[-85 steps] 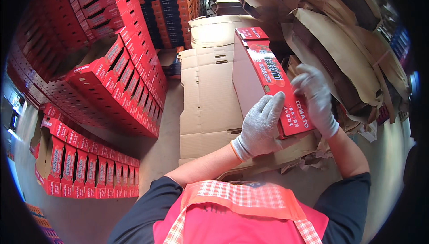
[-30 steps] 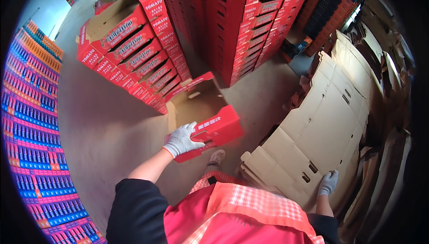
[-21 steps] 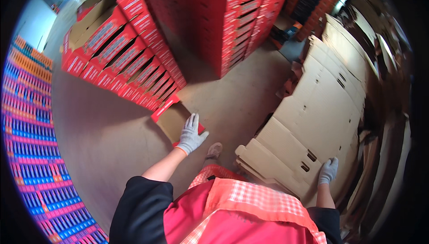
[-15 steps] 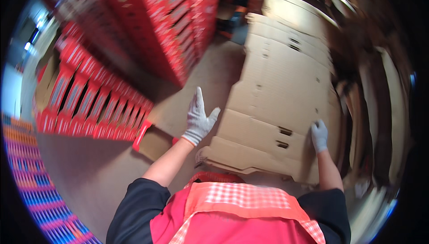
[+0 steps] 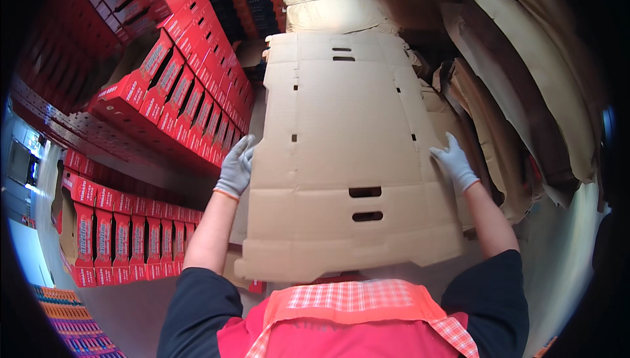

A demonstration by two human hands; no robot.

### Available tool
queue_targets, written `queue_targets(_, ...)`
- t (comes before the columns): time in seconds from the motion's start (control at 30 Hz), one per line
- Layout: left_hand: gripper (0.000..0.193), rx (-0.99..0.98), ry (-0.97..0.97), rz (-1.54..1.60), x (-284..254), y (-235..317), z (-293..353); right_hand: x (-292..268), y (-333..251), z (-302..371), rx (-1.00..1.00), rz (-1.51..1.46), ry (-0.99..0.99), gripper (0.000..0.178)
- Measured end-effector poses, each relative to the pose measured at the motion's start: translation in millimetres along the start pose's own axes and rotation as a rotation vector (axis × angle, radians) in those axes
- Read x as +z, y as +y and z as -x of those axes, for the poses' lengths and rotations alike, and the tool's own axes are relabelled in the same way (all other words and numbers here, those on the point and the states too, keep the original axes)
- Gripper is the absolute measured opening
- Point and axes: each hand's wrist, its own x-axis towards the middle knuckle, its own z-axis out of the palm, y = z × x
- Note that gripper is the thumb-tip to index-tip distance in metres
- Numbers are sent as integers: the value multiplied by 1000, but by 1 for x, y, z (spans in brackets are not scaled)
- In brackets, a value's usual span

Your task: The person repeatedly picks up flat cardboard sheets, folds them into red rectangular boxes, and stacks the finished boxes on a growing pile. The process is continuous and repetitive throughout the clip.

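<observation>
A large flat brown cardboard sheet [image 5: 348, 154] lies in front of me, with oblong slots and small square holes cut in it. My left hand [image 5: 236, 166], in a pale knit glove, is at the sheet's left edge, fingers extended and slightly bent. At the right edge is my gloved right hand [image 5: 454, 162], its fingers spread and their tips by the cardboard. Neither hand is closed round the sheet; whether the fingertips press on it I cannot tell. What supports the sheet is hidden beneath it.
Red printed cartons [image 5: 190, 112] stand in tall stacks to the left, with a lower row of red cartons [image 5: 125, 240] nearer me. Large brown paper-wrapped bundles [image 5: 525, 76] lean along the right. Behind the sheet lies a tan wrapped pile [image 5: 341, 10]. Purple and orange stacks [image 5: 72, 322] are at lower left.
My view has swung, so the cardboard sheet now appears straighter and more central. The left hand has come to its left edge; the right hand has opened from a closed shape at the right edge.
</observation>
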Motion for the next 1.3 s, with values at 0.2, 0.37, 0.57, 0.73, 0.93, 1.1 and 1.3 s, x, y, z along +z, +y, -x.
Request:
queue_targets(0.2,54,-102,-68,-800,51,-30,11,-30,-29,18,432,-607,-443,46)
queue_targets(0.37,67,627,514,-1903,143,-188,-8,105,-111,84,-377,342,126,66)
queue_targets(0.57,58,917,130,-1475,64,-108,2,59,-76,58,-777,-229,-65,47)
queue_targets(0.73,63,1178,-862,-2186,39,-11,97,-66,-19,66,-1060,591,106,52)
queue_targets(0.93,18,467,-722,-2226,134,-40,76,-41,-72,83,-848,255,-322,27)
queue_targets(1.1,16,1121,-352,-1852,155,-31,102,-55,-122,103,-998,-42,130,24)
queue_targets(1.3,42,-93,-1078,-1880,148,-55,185,-76,-164,192,-619,463,-1328,55)
